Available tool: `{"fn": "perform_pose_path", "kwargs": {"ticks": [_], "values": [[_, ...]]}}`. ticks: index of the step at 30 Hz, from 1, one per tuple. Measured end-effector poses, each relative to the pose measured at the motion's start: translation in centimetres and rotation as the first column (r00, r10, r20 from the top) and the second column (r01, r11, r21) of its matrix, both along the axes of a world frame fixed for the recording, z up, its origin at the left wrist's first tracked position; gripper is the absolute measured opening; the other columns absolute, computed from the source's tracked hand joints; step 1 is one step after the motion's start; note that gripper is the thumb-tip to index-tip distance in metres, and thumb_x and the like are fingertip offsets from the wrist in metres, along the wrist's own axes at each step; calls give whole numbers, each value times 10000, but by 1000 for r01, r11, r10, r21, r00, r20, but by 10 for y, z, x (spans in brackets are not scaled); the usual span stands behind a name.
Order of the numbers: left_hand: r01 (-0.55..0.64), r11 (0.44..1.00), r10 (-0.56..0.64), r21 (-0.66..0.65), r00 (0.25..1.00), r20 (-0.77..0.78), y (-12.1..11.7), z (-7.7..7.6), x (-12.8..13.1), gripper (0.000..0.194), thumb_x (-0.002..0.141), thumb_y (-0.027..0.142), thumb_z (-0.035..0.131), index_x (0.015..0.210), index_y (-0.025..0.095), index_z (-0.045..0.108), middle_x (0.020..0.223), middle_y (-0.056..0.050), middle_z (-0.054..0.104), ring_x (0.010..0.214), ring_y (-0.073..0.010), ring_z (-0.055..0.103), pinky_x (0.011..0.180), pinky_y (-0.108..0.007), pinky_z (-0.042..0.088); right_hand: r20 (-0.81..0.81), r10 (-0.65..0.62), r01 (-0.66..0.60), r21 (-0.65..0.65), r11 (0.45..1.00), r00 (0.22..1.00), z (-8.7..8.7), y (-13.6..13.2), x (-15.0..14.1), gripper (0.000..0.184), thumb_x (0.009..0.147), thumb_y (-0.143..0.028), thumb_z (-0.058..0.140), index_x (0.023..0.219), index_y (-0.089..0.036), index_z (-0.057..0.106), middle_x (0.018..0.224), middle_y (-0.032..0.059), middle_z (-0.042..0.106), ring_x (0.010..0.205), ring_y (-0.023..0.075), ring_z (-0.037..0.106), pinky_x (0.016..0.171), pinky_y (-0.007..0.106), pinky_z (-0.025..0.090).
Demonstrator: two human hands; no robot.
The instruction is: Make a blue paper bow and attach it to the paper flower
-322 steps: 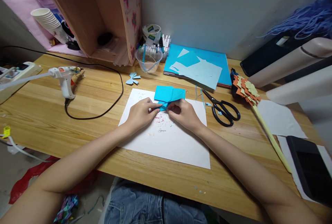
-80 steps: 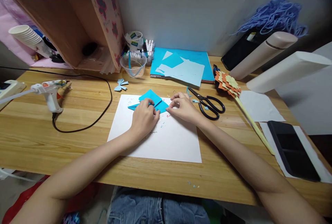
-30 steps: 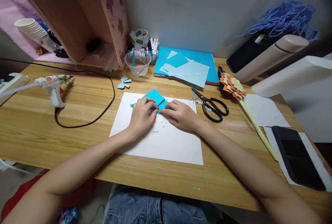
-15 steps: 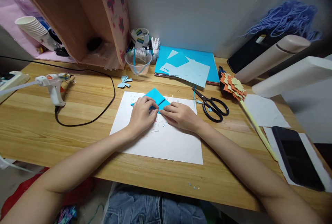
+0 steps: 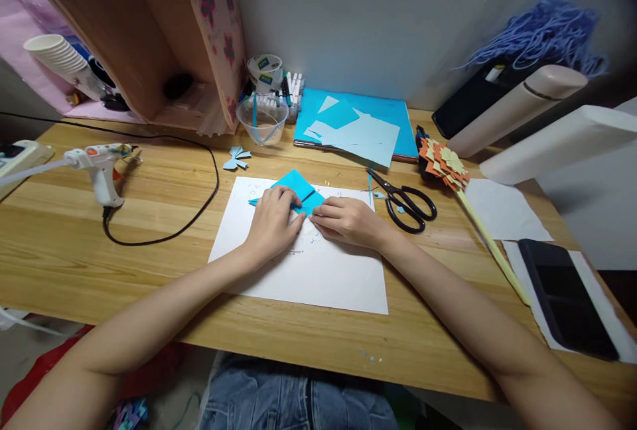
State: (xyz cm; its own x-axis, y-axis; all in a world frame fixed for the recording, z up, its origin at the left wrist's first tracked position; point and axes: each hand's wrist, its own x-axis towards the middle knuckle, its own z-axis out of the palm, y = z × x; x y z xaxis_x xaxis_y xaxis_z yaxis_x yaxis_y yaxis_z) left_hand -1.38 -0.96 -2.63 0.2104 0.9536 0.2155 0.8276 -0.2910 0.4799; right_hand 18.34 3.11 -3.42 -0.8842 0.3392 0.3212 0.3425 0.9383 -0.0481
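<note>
A folded piece of bright blue paper [image 5: 294,182] lies on a white sheet [image 5: 318,281] in the middle of the desk. My left hand [image 5: 275,219] rests over its left part, fingers curled and pressing on the paper, with a thin folded point sticking out to the left. From the other side my right hand [image 5: 347,221] pinches the paper's lower right edge, its fingers held together. Both hands cover part of the folds. Right of the white sheet lie black-handled scissors [image 5: 405,199], their blades pointing away to the left.
A glue gun [image 5: 102,171] with its black cord is at the left. Behind stand a cardboard box [image 5: 219,52], a clear plastic cup [image 5: 263,121] and cut paper [image 5: 368,139] on a blue pad. A phone [image 5: 567,297] and a paper flower [image 5: 444,161] are at the right.
My left thumb has straightened a little along the near edge of the blue paper, and the fingertips sit slightly farther apart. The whole view has shifted slightly.
</note>
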Motion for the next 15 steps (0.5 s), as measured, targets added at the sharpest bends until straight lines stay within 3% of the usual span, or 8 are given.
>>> {"fn": "perform_pose_path", "kwargs": {"ticks": [11,15], "values": [[-2,1000,3,22,999,-40,-3,1,3,56,809,220,553,843,203,594,1033,-69,557,993,-249,477,863,-407,396,-116,-31,35,34,999,993,3,12,18,203,835,-162,478,715,-193,639,828,33,706,705,172,582,583,296,456],[55,994,-51,90,998,-47,-3,-2,2,85,832,206,522,863,191,599,1066,-79,548,1006,-246,468,865,-402,402,-191,-125,131,19,991,974,0,14,23,254,835,-167,488,608,-197,597,733,28,694,631,157,574,521,290,403]]}}
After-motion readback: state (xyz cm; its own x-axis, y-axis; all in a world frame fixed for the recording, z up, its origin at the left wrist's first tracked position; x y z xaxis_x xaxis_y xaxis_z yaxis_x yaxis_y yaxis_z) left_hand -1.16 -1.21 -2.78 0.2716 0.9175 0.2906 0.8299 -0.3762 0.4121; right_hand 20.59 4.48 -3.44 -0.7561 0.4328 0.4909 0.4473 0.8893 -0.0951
